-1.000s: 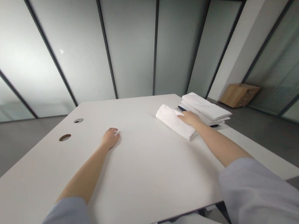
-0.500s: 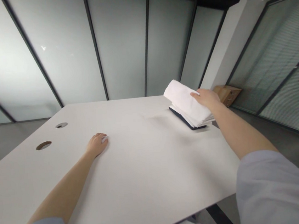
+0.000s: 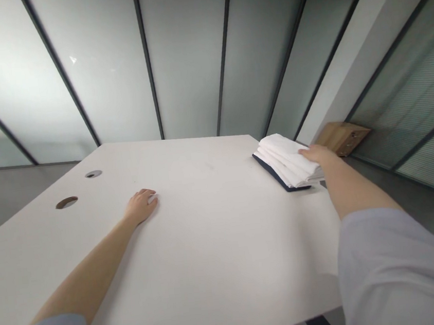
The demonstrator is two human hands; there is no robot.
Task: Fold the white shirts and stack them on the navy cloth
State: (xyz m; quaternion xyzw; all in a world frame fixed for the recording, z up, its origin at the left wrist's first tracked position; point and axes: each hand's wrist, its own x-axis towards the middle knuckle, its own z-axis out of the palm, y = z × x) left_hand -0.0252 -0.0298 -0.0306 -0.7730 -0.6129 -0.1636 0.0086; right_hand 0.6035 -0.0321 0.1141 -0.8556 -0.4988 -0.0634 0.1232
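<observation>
A stack of folded white cloths lies on a thin dark navy base at the table's right side. My right hand is at the stack's right edge, its thumb over the top cloth and its other fingers mostly hidden. It appears closed on that folded cloth, which rests on the pile. On the left part of the white table, my left hand lies palm down. Its fingers are loosely bent, the thumb is apart from them, and nothing is held.
Two round holes, a nearer one and a farther one, pierce the tabletop at the left. Beyond the right edge stands a wooden cabinet. A frosted glass partition runs behind the table.
My right hand has come down with the folded white cloth, which was raised and tilted and now lies flat on the stack. My left hand stays put; the view has shifted slightly.
</observation>
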